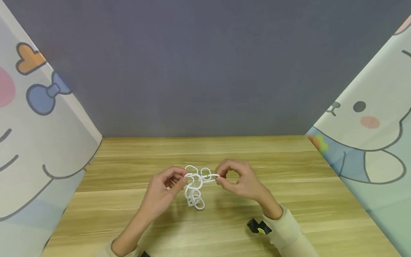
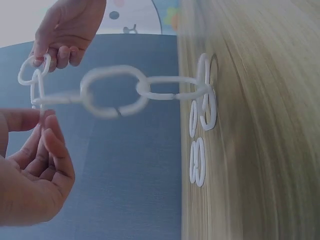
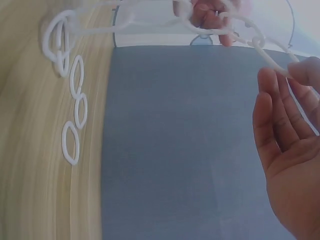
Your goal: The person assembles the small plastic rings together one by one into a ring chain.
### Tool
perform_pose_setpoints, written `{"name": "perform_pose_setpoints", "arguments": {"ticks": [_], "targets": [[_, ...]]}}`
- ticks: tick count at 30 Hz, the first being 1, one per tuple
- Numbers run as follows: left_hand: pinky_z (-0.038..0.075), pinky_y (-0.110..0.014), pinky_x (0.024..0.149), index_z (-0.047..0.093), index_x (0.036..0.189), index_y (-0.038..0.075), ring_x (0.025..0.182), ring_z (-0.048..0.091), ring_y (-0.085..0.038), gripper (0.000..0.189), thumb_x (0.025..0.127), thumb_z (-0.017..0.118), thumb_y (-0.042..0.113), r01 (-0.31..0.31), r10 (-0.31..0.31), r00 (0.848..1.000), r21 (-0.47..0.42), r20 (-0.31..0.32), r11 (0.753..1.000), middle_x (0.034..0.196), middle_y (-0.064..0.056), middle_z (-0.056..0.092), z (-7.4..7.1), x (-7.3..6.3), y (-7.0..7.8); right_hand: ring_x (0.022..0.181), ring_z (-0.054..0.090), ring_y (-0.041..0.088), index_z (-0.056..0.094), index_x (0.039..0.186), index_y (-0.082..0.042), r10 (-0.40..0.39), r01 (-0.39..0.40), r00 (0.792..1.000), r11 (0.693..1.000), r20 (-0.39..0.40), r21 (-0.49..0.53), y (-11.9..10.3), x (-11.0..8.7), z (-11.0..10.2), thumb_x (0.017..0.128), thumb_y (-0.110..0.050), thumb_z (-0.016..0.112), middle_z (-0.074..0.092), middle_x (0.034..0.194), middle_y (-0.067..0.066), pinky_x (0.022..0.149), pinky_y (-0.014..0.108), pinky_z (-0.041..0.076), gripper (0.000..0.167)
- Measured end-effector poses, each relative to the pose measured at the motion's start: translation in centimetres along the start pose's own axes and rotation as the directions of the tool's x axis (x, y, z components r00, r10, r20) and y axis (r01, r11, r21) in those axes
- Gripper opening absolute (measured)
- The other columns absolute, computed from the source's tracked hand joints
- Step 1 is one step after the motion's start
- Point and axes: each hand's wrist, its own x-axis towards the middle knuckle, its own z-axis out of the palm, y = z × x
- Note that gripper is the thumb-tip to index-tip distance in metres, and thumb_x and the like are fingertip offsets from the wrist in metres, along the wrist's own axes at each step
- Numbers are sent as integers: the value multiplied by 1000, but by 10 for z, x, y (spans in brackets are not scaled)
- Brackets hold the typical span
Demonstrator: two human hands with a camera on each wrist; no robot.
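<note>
Between the hands is a white plastic chain (image 2: 115, 69) of oval links, some showing a small slit. My left hand (image 1: 165, 191) pinches one link between thumb and fingertips. On the other side, my right hand (image 1: 239, 178) pinches the end link (image 3: 272, 62) with thumb and fingers. From the left hand's fingers, several joined links droop to the table, where the lower ones lie in a small heap (image 3: 46, 40). The fingertips hide part of the pinched links.
Several white oval links (image 2: 201, 162) lie on the wood-grain table (image 1: 128, 153) beyond the hands; whether they are joined cannot be told. A grey panel (image 1: 205, 71) stands behind the table, and cartoon-printed sheets (image 1: 379, 142) flank both sides.
</note>
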Motion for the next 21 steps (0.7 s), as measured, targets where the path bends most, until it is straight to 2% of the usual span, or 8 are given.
{"name": "perform_pose_setpoints", "arguments": {"ticks": [4, 9, 15, 21], "targets": [[58, -25, 72, 81, 110, 8, 81, 68, -10, 8, 102, 80, 7, 15, -17, 998, 27, 62, 1000, 93, 1, 77, -1, 0, -1, 78, 64, 13, 73, 99, -15, 46, -45, 999, 998, -30, 35, -4, 1, 1, 90, 17, 78, 73, 92, 4, 69, 27, 58, 33], [59, -26, 75, 81, 107, 10, 83, 70, -9, 5, 102, 81, 10, -6, -1, 993, 65, 118, 998, 94, 5, 79, -1, 2, -2, 74, 61, 12, 73, 98, -13, 100, -97, 993, 994, -63, 46, -7, 1, 0, 89, 17, 76, 70, 85, 3, 65, 27, 55, 31], [60, -27, 76, 81, 108, 15, 84, 70, -8, 5, 103, 80, 14, -24, 9, 989, 96, 149, 995, 95, 9, 78, -3, 1, -3, 72, 62, 10, 73, 98, -11, 132, -130, 990, 991, -57, 41, -7, 1, 1, 89, 16, 77, 70, 82, 3, 63, 28, 56, 29], [61, -27, 77, 82, 118, 10, 89, 71, -9, 14, 104, 79, 13, -7, -7, 991, 107, 136, 994, 102, 6, 80, -4, 0, -2, 71, 63, 9, 75, 98, -10, 160, -159, 986, 987, -50, 34, -7, 1, 5, 90, 14, 79, 71, 81, 2, 62, 27, 55, 26]]}}
